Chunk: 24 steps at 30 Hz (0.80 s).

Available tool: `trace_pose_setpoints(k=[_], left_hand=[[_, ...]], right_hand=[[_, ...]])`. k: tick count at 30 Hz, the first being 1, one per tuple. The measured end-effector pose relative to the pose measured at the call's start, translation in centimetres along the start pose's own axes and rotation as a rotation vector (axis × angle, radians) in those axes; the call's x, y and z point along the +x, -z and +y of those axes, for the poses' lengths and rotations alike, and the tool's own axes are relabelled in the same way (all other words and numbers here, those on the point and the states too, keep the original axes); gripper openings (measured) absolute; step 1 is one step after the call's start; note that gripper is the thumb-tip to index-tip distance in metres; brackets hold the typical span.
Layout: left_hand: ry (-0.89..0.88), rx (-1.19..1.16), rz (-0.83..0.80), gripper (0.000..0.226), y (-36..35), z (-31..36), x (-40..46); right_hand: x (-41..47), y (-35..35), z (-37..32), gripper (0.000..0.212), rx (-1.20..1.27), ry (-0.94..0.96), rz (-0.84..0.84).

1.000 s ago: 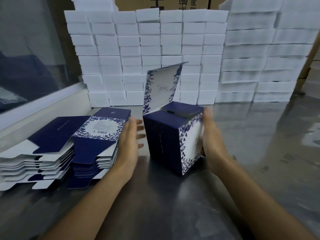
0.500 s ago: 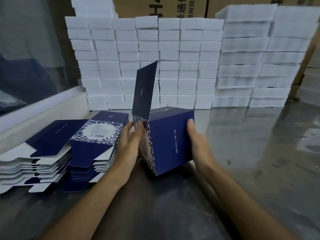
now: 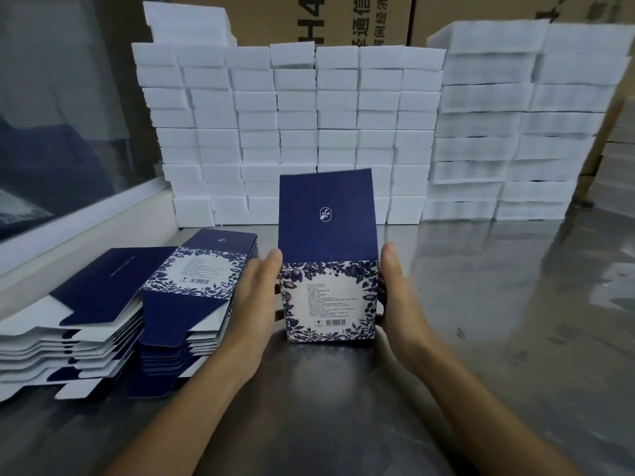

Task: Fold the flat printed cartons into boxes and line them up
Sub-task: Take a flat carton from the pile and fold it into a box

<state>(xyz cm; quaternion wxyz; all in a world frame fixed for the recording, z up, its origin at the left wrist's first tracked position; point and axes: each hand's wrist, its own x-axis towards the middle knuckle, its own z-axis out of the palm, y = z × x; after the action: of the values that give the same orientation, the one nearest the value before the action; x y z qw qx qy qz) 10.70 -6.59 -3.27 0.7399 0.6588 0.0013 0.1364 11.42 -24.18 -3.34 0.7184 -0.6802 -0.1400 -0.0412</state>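
Observation:
A folded navy box (image 3: pixel 328 300) stands upright on the steel table (image 3: pixel 481 321), its white floral panel with a barcode facing me. The box's dark blue lid flap (image 3: pixel 326 214) sticks straight up, unclosed. My left hand (image 3: pixel 254 297) grips the box's left side, thumb at the top front corner. On the opposite side, my right hand (image 3: pixel 398 297) holds it the same way. Left of the box lie two stacks of flat printed cartons (image 3: pixel 192 286), the farther-left stack (image 3: pixel 86 304) showing white undersides.
A wall of stacked white foam blocks (image 3: pixel 292 132) fills the back of the table, with taller white stacks (image 3: pixel 515 115) at the right. Brown cardboard cases (image 3: pixel 343 18) stand behind. A white ledge and window (image 3: pixel 86 218) run along the left.
The box has been turned on the table so its floral barcode panel now faces me. My left hand came off the flat stack and took hold of the box's left side.

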Motion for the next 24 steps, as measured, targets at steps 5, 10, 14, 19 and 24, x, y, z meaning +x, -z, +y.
trace_pose_setpoints(k=[5, 10, 14, 19, 24], left_hand=[[0.054, -0.06, -0.068, 0.031, 0.0, 0.0, 0.1], [0.187, -0.159, -0.237, 0.076, -0.1, 0.3, -0.5], [0.31, -0.239, -0.377, 0.082, -0.1, 0.5, -0.8], [0.29, -0.282, -0.323, 0.092, 0.0, -0.1, -0.6], [0.158, -0.35, -0.165, 0.069, 0.1, -1.6, 0.3]], right_hand=[[0.5, -0.1, 0.1, 0.043, 0.06, -0.058, 0.11], [0.7, 0.3, 0.2, 0.047, 0.142, 0.08, 0.246], [0.6, 0.2, 0.1, 0.05, 0.148, 0.183, 0.232], [0.5, 0.0, -0.1, 0.062, 0.034, 0.091, 0.354], [0.2, -0.4, -0.5, 0.048, -0.059, -0.066, 0.484]])
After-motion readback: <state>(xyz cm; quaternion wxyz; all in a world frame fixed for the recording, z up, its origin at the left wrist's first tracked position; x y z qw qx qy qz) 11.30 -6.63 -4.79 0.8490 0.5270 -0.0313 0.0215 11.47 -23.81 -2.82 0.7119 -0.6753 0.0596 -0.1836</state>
